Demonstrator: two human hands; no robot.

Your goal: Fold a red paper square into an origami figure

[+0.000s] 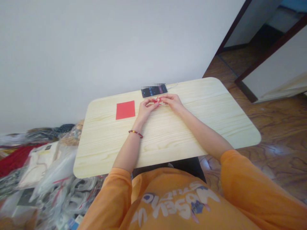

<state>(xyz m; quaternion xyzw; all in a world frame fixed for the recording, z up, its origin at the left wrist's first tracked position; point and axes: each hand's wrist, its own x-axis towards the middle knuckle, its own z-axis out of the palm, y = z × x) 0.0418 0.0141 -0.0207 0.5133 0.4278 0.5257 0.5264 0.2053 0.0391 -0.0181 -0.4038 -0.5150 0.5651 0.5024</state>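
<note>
Between my two hands, just in front of the phone, is a small piece of folded red paper [159, 100] with pointed ends. My left hand [146, 108] pinches its left side with thumb and fingers. From the other side my right hand [173, 101] grips it, fingertips close to those of the left. Parts of the paper are hidden behind the fingers, so its full shape cannot be made out. To the left of my left hand a square red sheet [125, 110] lies flat on the table.
A phone [154, 91] with a lit screen lies at the far edge of the pale wooden table [192, 127], a white cable [173, 86] beside it. A white wall [107, 48] stands behind. Bagged clothes [48, 172] are piled at the left; a doorway opens at the right.
</note>
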